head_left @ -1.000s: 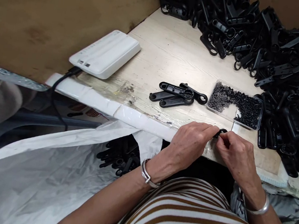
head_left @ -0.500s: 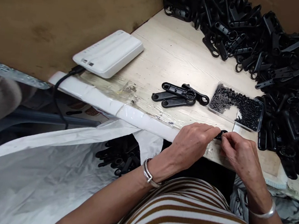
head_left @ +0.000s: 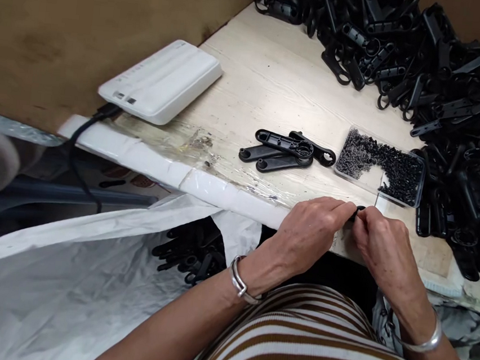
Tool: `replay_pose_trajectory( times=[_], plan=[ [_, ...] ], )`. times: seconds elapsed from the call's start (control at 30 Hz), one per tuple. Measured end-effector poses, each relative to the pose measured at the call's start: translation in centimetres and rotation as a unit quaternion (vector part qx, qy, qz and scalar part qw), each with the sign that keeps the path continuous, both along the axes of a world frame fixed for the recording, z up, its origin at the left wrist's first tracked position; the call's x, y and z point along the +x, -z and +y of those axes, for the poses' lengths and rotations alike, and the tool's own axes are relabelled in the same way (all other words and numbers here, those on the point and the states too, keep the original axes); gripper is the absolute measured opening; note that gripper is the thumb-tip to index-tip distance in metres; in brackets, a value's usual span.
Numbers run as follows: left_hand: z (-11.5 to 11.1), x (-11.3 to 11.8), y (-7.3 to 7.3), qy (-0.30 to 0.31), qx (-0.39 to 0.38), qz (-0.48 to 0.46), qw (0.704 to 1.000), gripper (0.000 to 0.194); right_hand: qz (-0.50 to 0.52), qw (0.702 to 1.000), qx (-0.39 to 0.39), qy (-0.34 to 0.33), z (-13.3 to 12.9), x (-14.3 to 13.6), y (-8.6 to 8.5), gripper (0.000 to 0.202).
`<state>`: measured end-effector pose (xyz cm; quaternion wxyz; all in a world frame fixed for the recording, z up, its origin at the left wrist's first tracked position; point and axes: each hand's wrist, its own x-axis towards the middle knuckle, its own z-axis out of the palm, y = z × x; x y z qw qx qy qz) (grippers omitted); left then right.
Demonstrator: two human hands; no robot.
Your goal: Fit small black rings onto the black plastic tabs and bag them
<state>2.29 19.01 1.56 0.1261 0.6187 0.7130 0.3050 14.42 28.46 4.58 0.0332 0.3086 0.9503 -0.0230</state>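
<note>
At the table's front edge my left hand (head_left: pixel 309 229) is closed on a black plastic part (head_left: pixel 356 212), most of which the fingers hide. My right hand (head_left: pixel 384 242) is pinched against the right side of that part; whether a small piece sits between its fingertips cannot be seen. Just behind the hands lies a clear tray (head_left: pixel 360 186) of tiny black pieces and small springs. Several black plastic arms with ringed ends (head_left: pixel 286 145) rest in a small stack left of the tray.
A large heap of black plastic parts (head_left: pixel 442 103) covers the back and right of the table (head_left: pixel 249 79). A white device (head_left: pixel 165 79) with a black cable sits at the left. Below the edge, a white bag (head_left: pixel 65 276) holds more black parts.
My right hand has turned slightly and its fingers have closed in nearer to my left fingertips, covering more of the black part. The camera view has shifted a little.
</note>
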Motion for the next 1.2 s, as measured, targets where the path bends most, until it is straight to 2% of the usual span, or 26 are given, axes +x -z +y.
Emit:
replay_pose_trajectory(
  times=[0.17, 0.3, 0.33, 0.4, 0.47, 0.53, 0.7, 0.8, 0.87, 0.93, 1.0, 1.1, 1.2],
  plan=[
    [0.0, 0.0, 0.3, -0.004, 0.015, 0.016, 1.000, 0.022, -0.114, 0.992, 0.042, 0.036, -1.7, -1.4, -0.7, 0.015],
    [0.0, -0.1, 0.5, 0.000, 0.014, 0.013, 1.000, 0.023, -0.097, 0.994, 0.019, 0.053, -1.2, -1.5, -0.9, 0.016],
    [0.0, -0.1, 0.5, 0.000, 0.012, 0.014, 1.000, 0.022, -0.073, 0.996, -0.012, 0.059, -0.8, -1.3, -0.9, 0.014],
    [0.0, -0.1, 0.4, 0.006, 0.003, 0.016, 1.000, 0.023, -0.011, 0.990, -0.122, 0.074, 0.2, -0.8, -0.9, 0.017],
    [0.0, -0.2, 0.1, 0.027, -0.011, 0.021, 0.999, 0.026, 0.037, 0.966, -0.241, 0.090, 1.1, -0.3, -1.0, 0.022],
    [0.0, -0.3, -0.2, 0.050, -0.028, 0.038, 0.998, 0.027, 0.050, 0.949, -0.296, 0.099, 1.7, 0.1, -1.1, 0.023],
    [0.0, -0.5, -0.9, 0.089, -0.072, 0.093, 0.989, 0.021, 0.025, 0.968, -0.245, 0.049, 1.8, 0.1, -1.4, 0.031],
    [0.0, -0.6, -1.0, 0.105, -0.076, 0.089, 0.988, 0.020, -0.046, 0.991, -0.129, -0.002, 0.8, -0.8, -1.6, 0.028],
    [0.0, -0.7, -1.0, 0.114, -0.075, 0.080, 0.987, 0.018, -0.094, 0.994, -0.056, -0.019, -0.2, -1.6, -1.8, 0.021],
    [0.1, -0.8, -1.0, 0.127, -0.072, 0.078, 0.986, 0.015, -0.111, 0.993, -0.032, -0.028, -0.9, -2.3, -1.9, 0.018],
    [0.1, -0.9, -1.1, 0.138, -0.067, 0.088, 0.984, 0.014, -0.101, 0.993, -0.043, -0.032, -0.8, -2.6, -2.1, 0.019],
    [-0.1, -1.0, -1.1, 0.150, -0.063, 0.131, 0.978, 0.019, -0.057, 0.988, -0.140, -0.042, 1.0, -1.9, -2.0, 0.022],
    [-0.3, -1.1, -1.0, 0.163, -0.050, 0.182, 0.968, 0.027, 0.014, 0.949, -0.316, -0.009, 3.2, -0.6, -1.4, 0.028]
  ],
)
